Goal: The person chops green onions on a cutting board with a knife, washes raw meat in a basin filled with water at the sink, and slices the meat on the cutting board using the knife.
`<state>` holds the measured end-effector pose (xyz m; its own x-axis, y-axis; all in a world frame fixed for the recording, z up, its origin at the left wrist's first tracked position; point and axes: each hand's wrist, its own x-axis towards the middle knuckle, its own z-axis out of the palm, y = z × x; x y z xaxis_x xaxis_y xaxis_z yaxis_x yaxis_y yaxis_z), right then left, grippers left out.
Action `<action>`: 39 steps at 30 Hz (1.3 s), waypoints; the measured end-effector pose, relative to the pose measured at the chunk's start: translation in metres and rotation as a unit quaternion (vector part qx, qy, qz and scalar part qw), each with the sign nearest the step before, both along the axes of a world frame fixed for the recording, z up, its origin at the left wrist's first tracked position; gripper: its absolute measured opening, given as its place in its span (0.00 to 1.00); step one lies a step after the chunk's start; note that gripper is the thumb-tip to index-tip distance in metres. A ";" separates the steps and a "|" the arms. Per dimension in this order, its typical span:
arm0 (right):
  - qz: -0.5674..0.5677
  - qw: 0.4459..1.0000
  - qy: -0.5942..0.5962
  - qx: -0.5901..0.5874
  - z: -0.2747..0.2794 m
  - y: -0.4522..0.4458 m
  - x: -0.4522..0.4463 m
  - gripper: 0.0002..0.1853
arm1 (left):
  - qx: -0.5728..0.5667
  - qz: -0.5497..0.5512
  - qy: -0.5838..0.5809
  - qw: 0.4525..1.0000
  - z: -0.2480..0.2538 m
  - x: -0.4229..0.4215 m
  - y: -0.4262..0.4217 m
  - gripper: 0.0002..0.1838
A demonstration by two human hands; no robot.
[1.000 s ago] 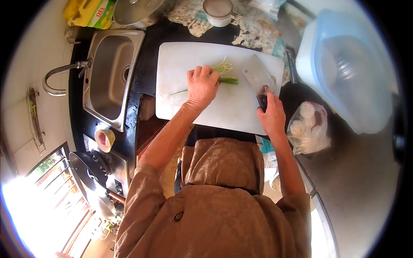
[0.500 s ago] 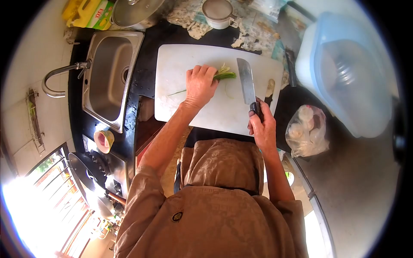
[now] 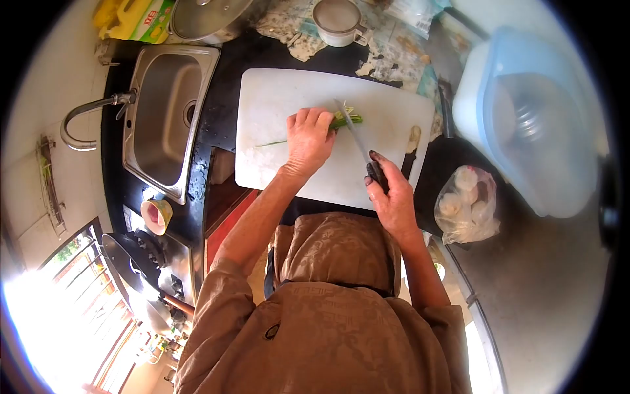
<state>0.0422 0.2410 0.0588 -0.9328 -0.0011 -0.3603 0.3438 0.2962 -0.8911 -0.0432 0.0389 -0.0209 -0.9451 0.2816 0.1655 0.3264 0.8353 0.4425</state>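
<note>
My left hand (image 3: 310, 139) is closed around a bunch of green onions (image 3: 346, 121) on the white cutting board (image 3: 289, 88). The cut-looking ends stick out to the right of my fingers, and one thin green stalk trails out on the left. In my right hand (image 3: 394, 197) is a kitchen knife (image 3: 355, 132), gripped by its black handle. Its blade stands edge-down across the bunch, close beside my left fingers. Whether the edge has gone into the stalks cannot be made out.
A steel sink (image 3: 211, 59) with a tap (image 3: 80, 143) lies left of the board. To the right are a knotted plastic bag (image 3: 467, 205) with pale round pieces and a large light-blue tub (image 3: 482, 98). Behind stand a lidded pot (image 3: 210, 20) and a white cup (image 3: 336, 23).
The knife has moved left from beside the bunch onto it, and its blade has turned from lying flat-side up to edge-down. My left hand has stayed nearly in place on the green onions.
</note>
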 end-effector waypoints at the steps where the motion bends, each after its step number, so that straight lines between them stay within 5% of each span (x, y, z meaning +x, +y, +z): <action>1: 0.018 0.999 0.023 0.019 0.002 -0.002 -0.002 0.22 | 0.019 0.008 0.005 1.000 0.002 0.001 0.000 0.20; 20: 0.064 0.988 0.072 0.120 -0.014 -0.015 -0.015 0.21 | 0.045 -0.017 0.021 0.999 -0.011 -0.004 -0.004 0.16; 30: 0.061 0.991 0.096 0.063 -0.013 -0.007 -0.006 0.22 | 0.042 -0.086 0.050 0.994 -0.007 0.021 0.012 0.08; 39: -0.135 0.990 -0.007 -0.027 -0.006 0.027 0.013 0.22 | 0.017 -0.079 0.059 0.995 -0.005 -0.010 0.035 0.18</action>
<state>0.0553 0.2681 0.0531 -0.8965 0.2288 -0.3793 0.4165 0.1439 -0.8977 -0.0532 0.0737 -0.0264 -0.8630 0.4172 0.2850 0.5037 0.7542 0.4212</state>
